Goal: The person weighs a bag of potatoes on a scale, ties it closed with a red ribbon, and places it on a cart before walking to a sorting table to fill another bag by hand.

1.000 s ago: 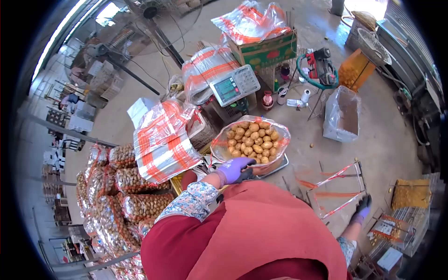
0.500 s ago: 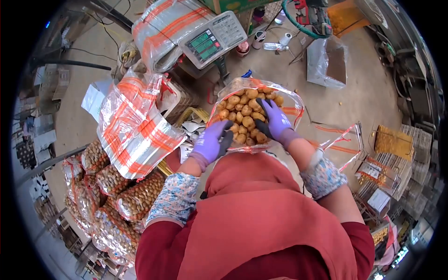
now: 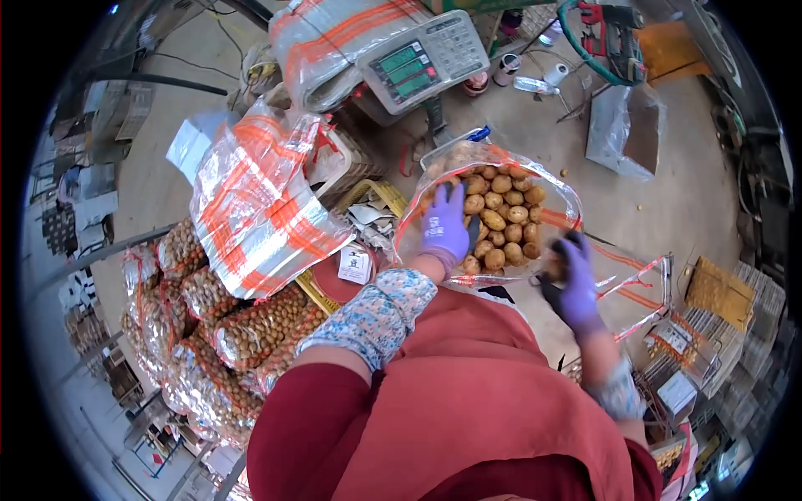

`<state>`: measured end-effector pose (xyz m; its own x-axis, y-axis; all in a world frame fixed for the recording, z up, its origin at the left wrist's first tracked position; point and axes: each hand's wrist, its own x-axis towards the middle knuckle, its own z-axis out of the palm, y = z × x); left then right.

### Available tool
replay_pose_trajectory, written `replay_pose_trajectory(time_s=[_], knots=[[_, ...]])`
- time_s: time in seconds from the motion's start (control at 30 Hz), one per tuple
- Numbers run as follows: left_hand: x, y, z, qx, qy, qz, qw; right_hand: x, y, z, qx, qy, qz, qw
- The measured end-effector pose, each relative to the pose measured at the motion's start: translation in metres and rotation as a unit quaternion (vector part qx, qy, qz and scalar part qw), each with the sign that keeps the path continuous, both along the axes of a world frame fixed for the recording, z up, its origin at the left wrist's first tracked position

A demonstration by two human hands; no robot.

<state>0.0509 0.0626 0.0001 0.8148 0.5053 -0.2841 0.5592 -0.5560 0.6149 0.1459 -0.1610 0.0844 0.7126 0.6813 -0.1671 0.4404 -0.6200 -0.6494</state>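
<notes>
An open clear plastic bag [image 3: 575, 199] with orange trim holds a heap of brown potatoes [image 3: 494, 219]. My left hand [image 3: 445, 224], in a purple glove with dark fingertips, lies over the left side of the heap, its fingers stretched out against the potatoes. Outside the bag, at its lower right, is my right hand [image 3: 575, 288] in a matching glove. Its dark fingers curl around a brown, blurred potato [image 3: 553, 265].
A digital scale display [image 3: 422, 63] stands beyond the bag. Striped plastic sheeting [image 3: 259, 200] covers things on the left, above several full net sacks of potatoes [image 3: 242, 338]. A yellow basket [image 3: 386, 194] and a paper label [image 3: 355, 263] lie nearby. A lined carton [image 3: 625, 129] stands back right.
My right hand has left the heap and moved right and toward me with a potato. My left hand has moved forward onto the heap's left side. The camera view has shifted.
</notes>
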Motion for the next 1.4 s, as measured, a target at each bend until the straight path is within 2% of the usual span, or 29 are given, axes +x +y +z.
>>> replay_pose_trajectory(time_s=[0.03,0.07,0.1,0.13,0.23,0.3,0.33,0.37,0.43,0.47,0.6,0.63,0.7,0.77,0.8,0.83,0.9,0.93,0.97,1.03,1.1,1.13,1.17,1.23,1.27,1.3,1.37,1.4], knots=[[-0.005,-0.007,-0.009,0.014,-0.013,-0.023,1.000,0.000,-0.031,0.010,-0.037,-0.099,-0.020,0.994],[-0.011,-0.015,-0.017,-0.009,-0.013,-0.034,0.999,-0.003,-0.065,0.008,0.004,-0.082,-0.126,0.989],[-0.015,-0.022,-0.019,-0.031,-0.015,-0.043,0.998,-0.003,-0.095,0.009,-0.009,-0.101,-0.205,0.973],[-0.016,-0.025,-0.014,-0.069,0.018,-0.041,0.997,0.002,-0.125,0.011,-0.047,-0.138,-0.231,0.962],[-0.013,-0.038,-0.032,0.026,-0.007,0.047,0.999,0.002,-0.208,-0.031,0.010,-0.205,-0.343,0.917],[-0.002,-0.038,-0.045,0.030,0.014,0.120,0.992,0.003,-0.249,-0.058,-0.018,-0.047,-0.393,0.918],[0.006,-0.039,-0.049,0.037,0.026,0.157,0.987,0.000,-0.276,-0.078,-0.071,-0.015,-0.390,0.918],[0.016,-0.037,-0.053,0.044,0.036,0.195,0.979,-0.011,-0.322,-0.121,0.074,0.110,-0.481,0.866],[0.039,-0.030,-0.042,0.034,0.065,0.262,0.962,-0.008,-0.332,-0.100,0.012,0.263,-0.585,0.767],[0.051,-0.027,-0.041,0.026,0.080,0.296,0.952,-0.017,-0.364,-0.120,0.062,0.249,-0.549,0.796],[0.096,-0.027,-0.067,0.023,0.138,0.418,0.898,-0.048,-0.362,-0.100,0.007,0.240,-0.472,0.848],[0.100,-0.029,-0.080,0.055,0.110,0.447,0.886,-0.054,-0.346,-0.086,-0.014,0.280,-0.492,0.824],[0.096,-0.032,-0.085,0.034,0.074,0.442,0.893,-0.062,-0.311,-0.053,-0.055,0.360,-0.523,0.770],[0.088,-0.027,-0.083,0.020,0.036,0.437,0.899,-0.083,-0.337,-0.079,-0.054,0.333,-0.483,0.808],[0.085,-0.026,-0.080,0.015,0.015,0.433,0.901,-0.090,-0.331,-0.087,0.003,0.287,-0.472,0.834],[0.081,-0.032,-0.073,0.038,-0.025,0.423,0.905,-0.088,-0.329,-0.091,0.029,0.291,-0.474,0.831],[0.059,-0.033,-0.087,0.051,-0.027,0.354,0.933,-0.077,-0.305,-0.090,0.083,0.300,-0.478,0.821],[0.050,-0.032,-0.090,0.003,0.045,0.322,0.946,-0.065,-0.281,-0.077,0.086,0.304,-0.463,0.828],[0.043,-0.036,-0.066,-0.053,0.056,0.307,0.949,-0.050,-0.252,-0.058,0.084,0.294,-0.424,0.853],[0.029,-0.049,-0.045,-0.088,-0.002,0.261,0.961,-0.032,-0.219,-0.048,0.117,0.300,-0.369,0.872],[0.025,-0.075,0.002,-0.072,-0.068,0.093,0.991,-0.016,-0.167,-0.005,0.190,0.439,-0.398,0.783],[0.021,-0.097,0.002,-0.064,-0.138,0.001,0.988,-0.019,-0.156,-0.002,0.264,0.498,-0.359,0.744],[0.017,-0.119,0.002,-0.054,-0.205,-0.091,0.973,-0.021,-0.139,0.008,0.326,0.567,-0.336,0.678],[0.019,-0.150,0.068,-0.104,-0.243,-0.263,0.928,-0.023,-0.120,0.012,0.377,0.688,-0.299,0.543],[0.015,-0.164,0.081,-0.151,-0.253,-0.283,0.913,-0.034,-0.120,-0.004,0.415,0.704,-0.326,0.476],[0.014,-0.172,0.087,-0.197,-0.264,-0.302,0.894,-0.053,-0.139,-0.019,0.331,0.534,-0.238,0.740],[0.009,-0.171,0.089,-0.174,-0.284,-0.278,0.901,-0.050,-0.172,-0.032,0.339,0.675,-0.302,0.581],[0.005,-0.169,0.090,-0.163,-0.293,-0.266,0.904,-0.045,-0.175,-0.011,0.359,0.657,-0.282,0.599]])
